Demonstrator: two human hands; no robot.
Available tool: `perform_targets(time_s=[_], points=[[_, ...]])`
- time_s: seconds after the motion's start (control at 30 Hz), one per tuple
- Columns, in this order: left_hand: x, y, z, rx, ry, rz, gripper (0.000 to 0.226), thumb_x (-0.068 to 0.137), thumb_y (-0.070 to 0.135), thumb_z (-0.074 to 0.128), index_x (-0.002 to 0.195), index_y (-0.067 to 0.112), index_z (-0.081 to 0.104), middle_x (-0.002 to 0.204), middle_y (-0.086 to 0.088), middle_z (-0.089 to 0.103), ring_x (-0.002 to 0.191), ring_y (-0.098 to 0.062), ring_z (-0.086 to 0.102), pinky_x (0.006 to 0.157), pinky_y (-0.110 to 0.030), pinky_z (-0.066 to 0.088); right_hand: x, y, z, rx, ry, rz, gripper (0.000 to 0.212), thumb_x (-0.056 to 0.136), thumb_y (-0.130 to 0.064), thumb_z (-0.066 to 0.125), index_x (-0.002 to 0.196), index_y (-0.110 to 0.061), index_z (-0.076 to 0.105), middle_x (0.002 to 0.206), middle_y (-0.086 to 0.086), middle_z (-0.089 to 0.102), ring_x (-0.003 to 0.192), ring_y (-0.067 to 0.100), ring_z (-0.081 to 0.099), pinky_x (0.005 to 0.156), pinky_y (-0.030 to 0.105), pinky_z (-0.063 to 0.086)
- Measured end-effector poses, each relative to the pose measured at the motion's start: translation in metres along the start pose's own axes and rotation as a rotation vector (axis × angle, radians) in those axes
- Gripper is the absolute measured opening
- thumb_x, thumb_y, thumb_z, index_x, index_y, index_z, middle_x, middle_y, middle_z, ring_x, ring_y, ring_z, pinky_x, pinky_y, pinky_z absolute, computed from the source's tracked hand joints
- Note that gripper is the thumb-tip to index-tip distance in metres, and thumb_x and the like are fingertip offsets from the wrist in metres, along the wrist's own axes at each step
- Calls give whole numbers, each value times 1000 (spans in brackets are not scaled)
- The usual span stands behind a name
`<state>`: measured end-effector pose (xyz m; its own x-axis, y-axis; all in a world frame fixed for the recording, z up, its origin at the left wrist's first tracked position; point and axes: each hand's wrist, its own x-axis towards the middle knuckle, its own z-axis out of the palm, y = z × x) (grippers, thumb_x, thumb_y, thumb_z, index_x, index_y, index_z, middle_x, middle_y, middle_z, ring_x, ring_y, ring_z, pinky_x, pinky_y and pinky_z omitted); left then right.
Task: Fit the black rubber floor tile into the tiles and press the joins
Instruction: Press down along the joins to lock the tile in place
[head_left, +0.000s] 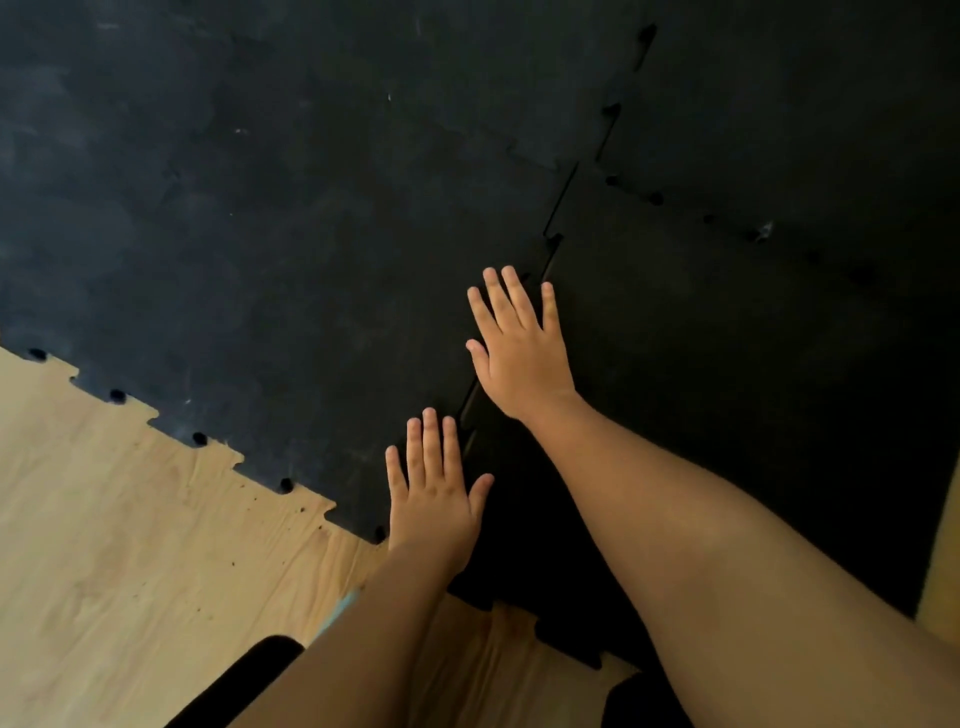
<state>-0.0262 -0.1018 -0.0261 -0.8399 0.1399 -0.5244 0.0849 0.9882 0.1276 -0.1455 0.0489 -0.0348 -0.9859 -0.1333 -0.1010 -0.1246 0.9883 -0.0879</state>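
A black rubber floor tile (727, 364) lies at the lower right, its toothed left edge meeting a larger, dustier black tile (260, 234) along a jagged join (550, 244). My right hand (519, 348) lies flat with fingers spread across that join, palm down. My left hand (434, 493) lies flat lower down, over the same join near the tiles' front corner. Neither hand holds anything. Another tile (805, 104) adjoins at the upper right, with small gaps showing along its joins.
Bare plywood floor (130, 545) shows at the lower left, bordered by the laid tile's puzzle-shaped edge (197, 441). Dark crumbs dot the wood. A strip of yellowish floor (943, 561) shows at the right edge. Dark clothing (249, 675) is at the bottom.
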Motion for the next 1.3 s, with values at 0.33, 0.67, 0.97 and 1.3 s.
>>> perform_targets(time_s=[0.33,0.67,0.97,1.3], points=[[53,38,-44,-139,206,153,67,93,37,20,150,14,-5,159,-6,-14,144,-18,-22,111,-45,-25,6,6,4,43,-66,-43,66,98,-43,28,155,-17,5,164,13,-1,149,28,-9,118,56,-1],[91,51,-37,-56,276,277,78,97,58,22,151,10,-6,159,-12,7,147,-27,2,116,-53,0,32,52,-18,219,179,-320,38,98,-25,44,130,-13,60,134,7,62,124,21,54,112,47,29],[98,56,-41,14,182,267,66,98,55,19,150,16,8,156,-10,16,146,-31,-1,115,-56,1,81,47,-28,-2,30,-275,50,99,-43,36,143,-20,45,157,8,35,150,27,9,115,64,1],[101,53,-42,29,177,269,68,96,58,10,151,20,-3,160,-7,7,146,-28,-8,116,-53,-9,93,57,-22,-91,-51,-176,58,100,-41,34,153,-24,20,164,7,14,150,29,-2,112,68,3]])
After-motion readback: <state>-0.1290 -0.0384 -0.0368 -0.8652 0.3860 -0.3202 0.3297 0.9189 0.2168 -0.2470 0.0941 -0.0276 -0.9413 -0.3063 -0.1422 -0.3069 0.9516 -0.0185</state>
